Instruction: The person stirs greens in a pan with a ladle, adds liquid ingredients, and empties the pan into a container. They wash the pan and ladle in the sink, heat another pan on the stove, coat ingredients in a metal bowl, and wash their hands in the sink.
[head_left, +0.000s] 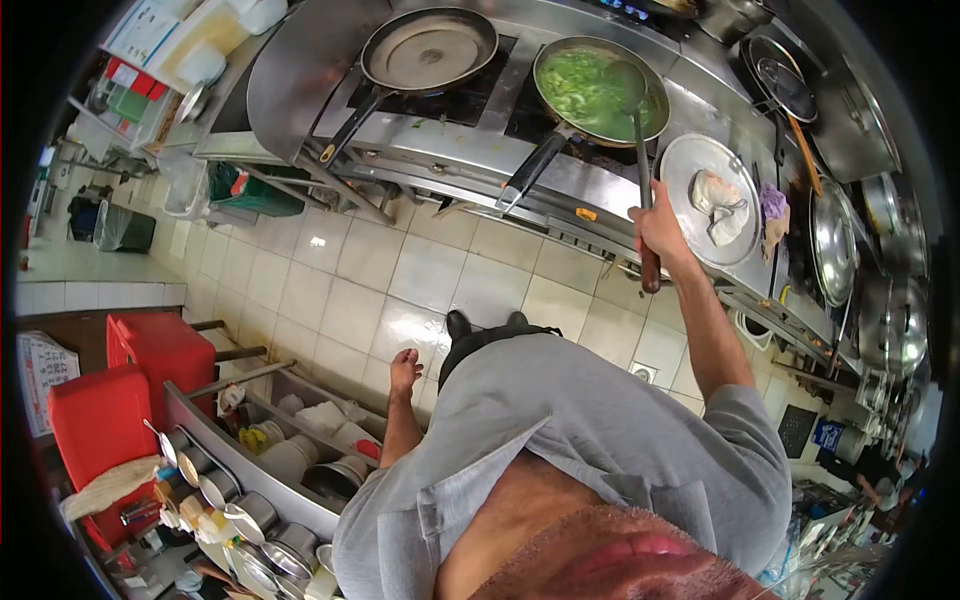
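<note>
Plainly, the right-hand grip (660, 225) wraps a long metal ladle with a brown handle (642, 165), its axis running forward into chopped green vegetables (575, 85) in a black-handled round pan (658, 112), ahead and slightly left; the left hand (405, 372), loosely curled, empty, hangs behind-left, farther off.

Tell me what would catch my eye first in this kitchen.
Probably the bright green food in the pan on the stove, where the right hand holds a long-handled ladle. Next, perhaps, the round metal tray just right of it, bearing pale lumps, and the bright red objects at the picture's lower left.
</note>
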